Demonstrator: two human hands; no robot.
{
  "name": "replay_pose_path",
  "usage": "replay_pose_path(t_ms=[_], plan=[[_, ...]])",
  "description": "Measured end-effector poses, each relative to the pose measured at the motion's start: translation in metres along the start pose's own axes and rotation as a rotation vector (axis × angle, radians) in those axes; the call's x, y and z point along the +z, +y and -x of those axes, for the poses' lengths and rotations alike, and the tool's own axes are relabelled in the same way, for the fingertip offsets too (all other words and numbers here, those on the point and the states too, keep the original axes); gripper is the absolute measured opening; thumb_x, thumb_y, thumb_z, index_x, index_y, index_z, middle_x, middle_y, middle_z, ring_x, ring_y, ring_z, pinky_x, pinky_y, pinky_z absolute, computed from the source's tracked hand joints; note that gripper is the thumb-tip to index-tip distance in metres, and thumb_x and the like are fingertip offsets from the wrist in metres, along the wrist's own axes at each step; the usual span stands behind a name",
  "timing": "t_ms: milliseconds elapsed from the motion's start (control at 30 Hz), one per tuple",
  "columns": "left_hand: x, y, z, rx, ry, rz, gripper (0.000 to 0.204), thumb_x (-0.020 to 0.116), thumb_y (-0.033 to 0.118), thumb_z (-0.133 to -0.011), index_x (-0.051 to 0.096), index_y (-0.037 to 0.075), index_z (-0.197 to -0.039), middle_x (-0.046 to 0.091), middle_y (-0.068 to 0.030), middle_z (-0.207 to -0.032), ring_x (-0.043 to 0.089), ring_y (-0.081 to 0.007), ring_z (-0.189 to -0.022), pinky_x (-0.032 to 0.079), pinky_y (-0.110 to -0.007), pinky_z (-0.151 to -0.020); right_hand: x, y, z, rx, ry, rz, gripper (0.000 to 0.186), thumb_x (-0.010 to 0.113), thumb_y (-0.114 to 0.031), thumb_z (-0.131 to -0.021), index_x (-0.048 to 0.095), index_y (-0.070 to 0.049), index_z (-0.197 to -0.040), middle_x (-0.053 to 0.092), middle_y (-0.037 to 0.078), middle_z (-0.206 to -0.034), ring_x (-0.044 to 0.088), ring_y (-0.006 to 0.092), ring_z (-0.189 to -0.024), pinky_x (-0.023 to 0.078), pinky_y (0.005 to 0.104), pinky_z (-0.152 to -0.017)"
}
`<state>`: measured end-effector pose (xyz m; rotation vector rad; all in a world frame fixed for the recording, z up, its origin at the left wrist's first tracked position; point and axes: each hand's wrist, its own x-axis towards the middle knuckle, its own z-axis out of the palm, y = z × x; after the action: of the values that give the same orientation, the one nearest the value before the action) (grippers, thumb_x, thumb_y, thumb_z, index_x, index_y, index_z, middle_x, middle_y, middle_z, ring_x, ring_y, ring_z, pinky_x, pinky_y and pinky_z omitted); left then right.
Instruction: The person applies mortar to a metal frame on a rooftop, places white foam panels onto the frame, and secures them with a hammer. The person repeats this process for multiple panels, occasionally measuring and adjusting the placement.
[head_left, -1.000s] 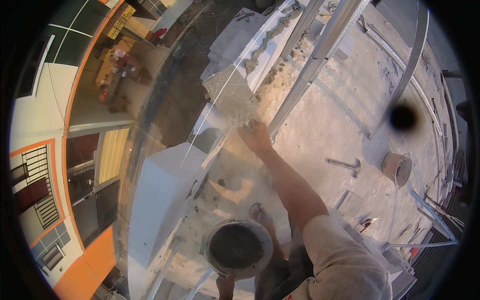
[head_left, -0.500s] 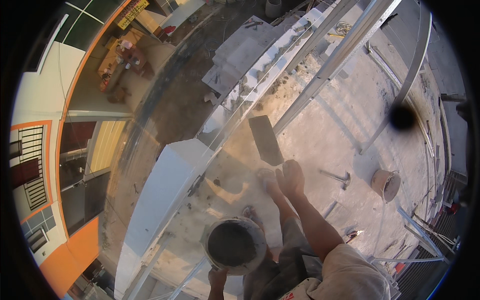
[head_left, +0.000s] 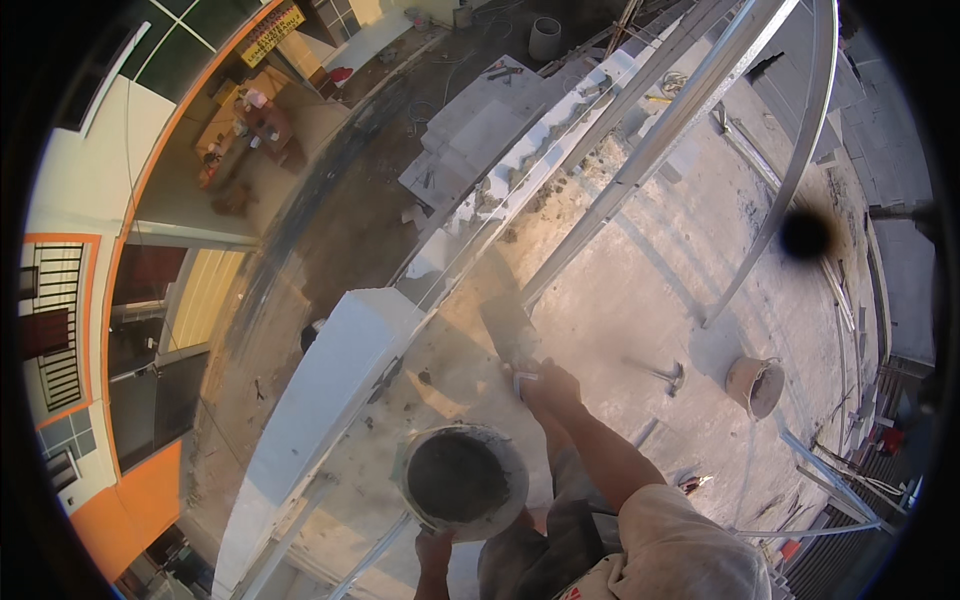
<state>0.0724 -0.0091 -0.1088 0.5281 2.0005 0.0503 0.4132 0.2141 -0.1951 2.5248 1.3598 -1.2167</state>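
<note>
My left hand (head_left: 434, 550) grips the near rim of a round bucket (head_left: 517, 485) at the lower middle. Grey wet mortar (head_left: 458, 474) fills much of it. Beyond the bucket, my right hand (head_left: 552, 392) is closed around the handle of a flat rectangular trowel (head_left: 508, 326). The blade points away from me, over the floor beside the low wall, and is smeared by motion. It is apart from both the bucket and the wall. Whether mortar lies on the blade I cannot tell.
A low wall of pale blocks (head_left: 340, 350) runs diagonally on my left, with a drop beyond it. Metal profiles (head_left: 640, 165) slant across the upper right. A hammer (head_left: 676, 378) and a second bucket (head_left: 755, 387) stand out on the dusty floor at right.
My right hand and the trowel have moved left and nearer to me, and the blade looks shorter and blurred. The whole view has shifted slightly. My left hand keeps its hold on the bucket.
</note>
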Motion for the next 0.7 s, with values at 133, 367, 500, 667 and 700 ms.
replay_pose_path(t_ms=[133,367,500,667,700], plan=[[-0.004,0.015,0.009,-0.068,0.011,-0.007,0.039,0.077,0.018,-0.067,0.069,-0.006,-0.098,0.072,-0.0184,-0.092,0.069,-0.0304,-0.088,0.051,-0.04,-0.076,-0.05,-0.005,0.049,-0.007,0.082,-0.15,0.035,0.061,-0.031,-0.086,0.051,-0.001,-0.101,0.065,0.029,-0.091,0.065,0.0454,-0.087,0.051,0.0516,-0.077],[-0.006,0.03,0.018,0.004,0.083,-0.101,0.042,0.076,0.023,-0.065,0.07,-0.005,-0.095,0.071,-0.0207,-0.09,0.069,-0.0338,-0.089,0.052,-0.042,-0.078,-0.16,-0.087,-0.065,-0.113,0.248,-0.213,0.038,0.058,-0.024,-0.083,0.05,-0.001,-0.111,0.065,0.03,-0.092,0.064,0.0459,-0.092,0.05,0.0519,-0.081],[0.0,0.032,0.018,-0.034,0.092,-0.246,0.045,0.074,0.029,-0.065,0.07,-0.004,-0.095,0.071,-0.0232,-0.093,0.068,-0.0364,-0.093,0.051,-0.043,-0.081,-0.146,-0.1,-0.059,-0.195,0.022,-0.063,0.04,0.061,-0.018,-0.08,0.048,0.003,-0.111,0.065,0.031,-0.094,0.065,0.0452,-0.092,0.051,0.0519,-0.084],[0.009,0.047,0.013,-0.045,0.02,-0.222,0.049,0.075,0.033,-0.066,0.07,-0.002,-0.099,0.071,-0.0222,-0.096,0.067,-0.0368,-0.097,0.051,-0.044,-0.084,-0.105,-0.111,-0.009,-0.318,-0.177,0.061,0.033,0.058,-0.012,-0.081,0.047,0.002,-0.108,0.066,0.027,-0.092,0.066,0.0432,-0.089,0.052,0.0508,-0.083],[0.012,0.05,0.013,-0.029,0.0,-0.207,0.049,0.075,0.034,-0.067,0.069,-0.001,-0.101,0.071,-0.0218,-0.097,0.067,-0.0367,-0.097,0.051,-0.044,-0.084,-0.098,-0.114,-0.002,-0.35,-0.226,0.116,0.032,0.058,-0.012,-0.081,0.047,0.001,-0.108,0.066,0.026,-0.091,0.066,0.0431,-0.088,0.052,0.05,-0.082]])
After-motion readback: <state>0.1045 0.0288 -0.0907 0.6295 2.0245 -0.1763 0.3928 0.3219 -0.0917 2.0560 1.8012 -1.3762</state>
